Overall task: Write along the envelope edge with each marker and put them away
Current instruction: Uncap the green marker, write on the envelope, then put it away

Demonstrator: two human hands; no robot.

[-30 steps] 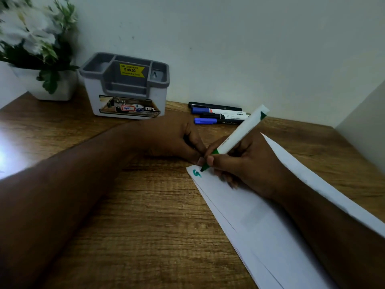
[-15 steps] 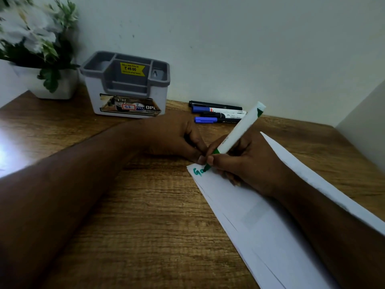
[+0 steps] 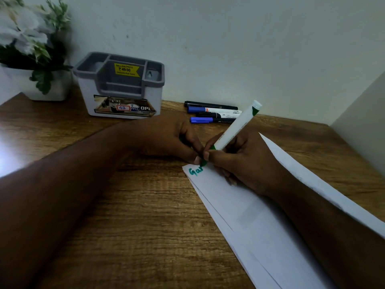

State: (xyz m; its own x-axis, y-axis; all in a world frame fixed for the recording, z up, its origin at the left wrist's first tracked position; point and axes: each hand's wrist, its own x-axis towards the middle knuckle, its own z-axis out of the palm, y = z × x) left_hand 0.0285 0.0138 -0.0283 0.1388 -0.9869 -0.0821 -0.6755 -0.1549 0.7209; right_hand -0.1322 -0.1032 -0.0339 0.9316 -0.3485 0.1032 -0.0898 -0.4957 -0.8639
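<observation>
A white envelope (image 3: 260, 217) lies slanted on the wooden desk (image 3: 129, 215), with its flap open on the right. My right hand (image 3: 248, 161) grips a white marker with green ends (image 3: 235, 126), its tip touching the envelope's top-left corner. Green letters (image 3: 195, 171) stand there along the edge. My left hand (image 3: 166, 140) is curled with its fingertips pressing on that corner, and a sliver of green, seemingly the marker's cap (image 3: 180, 140), shows inside the fist.
Several capped black and blue markers (image 3: 212, 114) lie side by side against the wall behind my hands. A grey-and-white desk organizer (image 3: 120, 88) stands at the back left, beside a white pot of flowers (image 3: 35, 51). A wall closes the right side.
The green writing has grown from one letter to about three. My right hand and the marker tip have shifted slightly right along the edge, while my left hand has stayed put.
</observation>
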